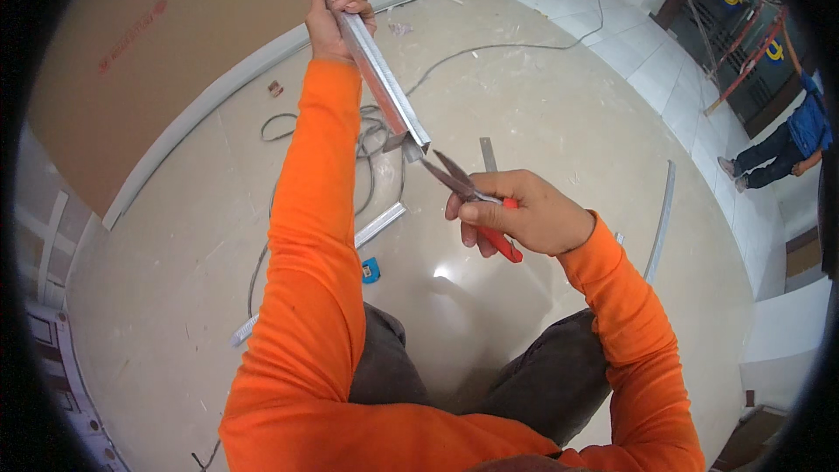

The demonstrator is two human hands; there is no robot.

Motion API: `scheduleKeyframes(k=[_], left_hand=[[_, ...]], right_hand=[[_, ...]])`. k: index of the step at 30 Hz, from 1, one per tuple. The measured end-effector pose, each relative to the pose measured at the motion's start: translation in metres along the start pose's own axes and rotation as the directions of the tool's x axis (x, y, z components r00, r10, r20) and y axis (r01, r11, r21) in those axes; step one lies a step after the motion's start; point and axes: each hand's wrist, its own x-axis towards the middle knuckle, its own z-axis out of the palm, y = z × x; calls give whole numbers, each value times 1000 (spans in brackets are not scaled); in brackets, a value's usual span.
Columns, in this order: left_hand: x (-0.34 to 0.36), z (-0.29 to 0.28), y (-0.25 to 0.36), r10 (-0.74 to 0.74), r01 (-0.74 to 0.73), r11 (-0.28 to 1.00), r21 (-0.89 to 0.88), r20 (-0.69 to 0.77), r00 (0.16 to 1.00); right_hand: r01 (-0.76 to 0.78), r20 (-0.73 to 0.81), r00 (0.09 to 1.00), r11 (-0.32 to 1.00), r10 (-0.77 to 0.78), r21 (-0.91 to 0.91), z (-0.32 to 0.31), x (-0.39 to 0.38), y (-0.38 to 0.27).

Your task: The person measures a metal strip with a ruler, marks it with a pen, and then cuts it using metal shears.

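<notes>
A long galvanized metal channel (384, 79) slants down through the upper middle, its near end showing bent, cut flaps. My left hand (339, 22) is wrapped round it, well up from that end. In my right hand (524, 210) are tin snips (494, 232) with red handles, my fingers closed round the grips. Their dark blades stand apart and point at the channel's near end, close beside the flaps. Whether a blade touches the metal I cannot tell. On the floor below my left forearm lies a short metal channel piece (380, 225), with a blue tape measure (370, 270) near it.
A grey cable (476, 51) winds across the shiny floor and coils under my left arm. A large brown board (192, 61) lies at the left. Metal strips (662, 218) lie at the right. Farther right, a person in blue (804, 127) stands near red scaffolding (747, 57).
</notes>
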Motion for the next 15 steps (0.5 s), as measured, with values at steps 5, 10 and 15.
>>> scheduleKeyframes(k=[5,10,15], left_hand=[[3,6,-11,-87,84,994,70,41,995],[10,2,-17,-191,184,973,136,37,981],[17,1,-36,-322,332,888,318,-86,943]], right_hand=[[33,-40,999,998,-36,-58,-7,1,-3],[5,13,1000,1000,-5,-23,-8,1,2],[-117,195,975,992,107,39,-7,6,8]])
